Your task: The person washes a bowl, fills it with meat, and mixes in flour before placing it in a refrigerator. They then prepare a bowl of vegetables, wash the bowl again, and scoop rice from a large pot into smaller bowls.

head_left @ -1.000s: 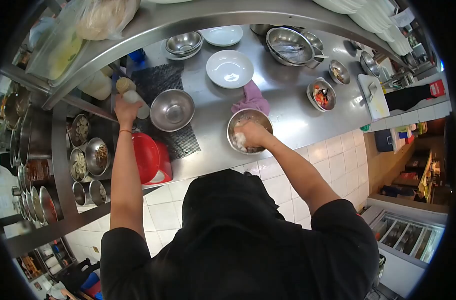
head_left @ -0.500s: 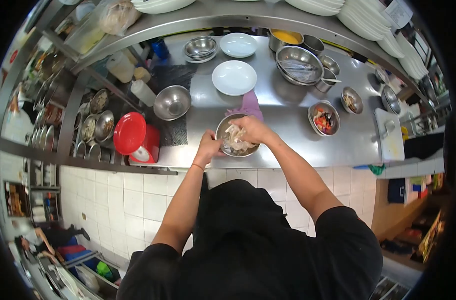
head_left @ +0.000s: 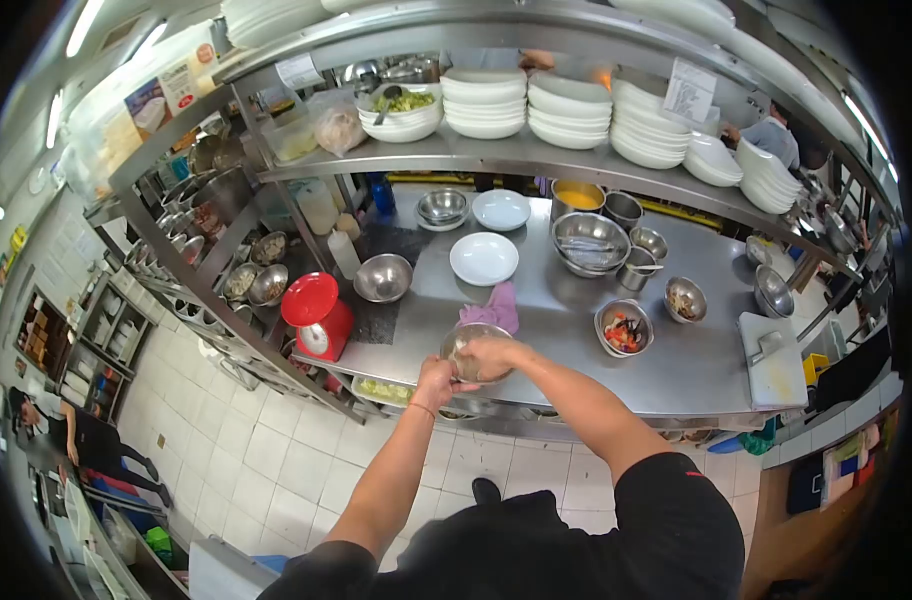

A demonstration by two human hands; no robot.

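My left hand [head_left: 437, 382] grips the near left rim of a steel bowl [head_left: 456, 345] at the counter's front edge. My right hand [head_left: 491, 358] reaches down into that bowl, its fingertips hidden among pale, wet food. Just behind the bowl lies a purple cloth [head_left: 501, 308]. Farther back is an empty white plate [head_left: 484, 260]. On the left are an empty steel bowl [head_left: 383, 278] and a red scale [head_left: 321, 318]. To the right, another bowl [head_left: 616, 345] holds red and dark pieces.
A steel shelf [head_left: 536, 160] with stacked white dishes [head_left: 484, 104] spans the back. Steel pots and bowls [head_left: 588, 243] stand behind on the right, a white board [head_left: 773, 362] at the far right. Another person [head_left: 106, 440] is far left; one more stands behind the shelf.
The camera view has tilted up, showing more of the shelf and room. My right hand is lower in the bowl, and the bowl sits closer to the counter's front edge.
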